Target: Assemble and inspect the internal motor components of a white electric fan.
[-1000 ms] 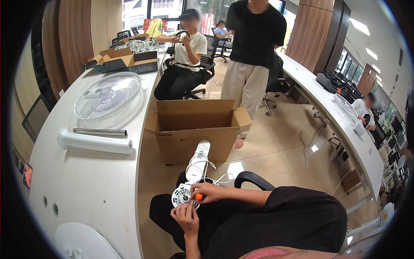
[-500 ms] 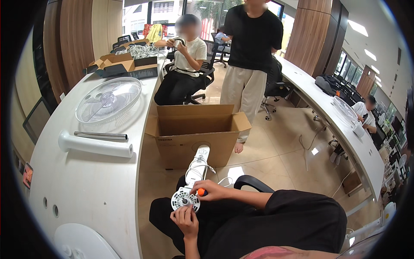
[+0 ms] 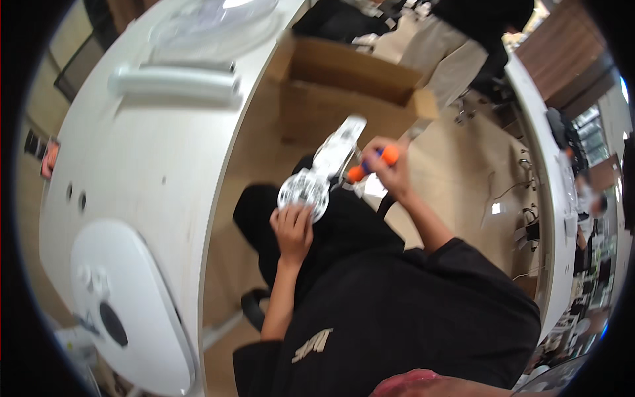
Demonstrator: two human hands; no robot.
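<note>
My left hand (image 3: pixel 292 231) grips the near rim of a white fan motor unit (image 3: pixel 303 190), a round slotted housing above my lap. A white fan neck or control body (image 3: pixel 338 147) extends from it toward the box, with a white cord beside it. My right hand (image 3: pixel 395 180) is closed around an orange and blue screwdriver (image 3: pixel 389 155), to the right of the motor and apart from it. Motion blur hides the tool's tip.
On the white table (image 3: pixel 165 152) at left lie a white tube (image 3: pixel 175 83), a fan guard (image 3: pixel 211 26) and a white fan base (image 3: pixel 129 298). An open cardboard box (image 3: pixel 344 109) stands ahead on the floor. A person in light trousers (image 3: pixel 433 56) stands behind it.
The view has tilted down, so everything sits higher in the picture. My right hand has lifted the screwdriver away from the motor to the right; my left hand stays on the motor.
</note>
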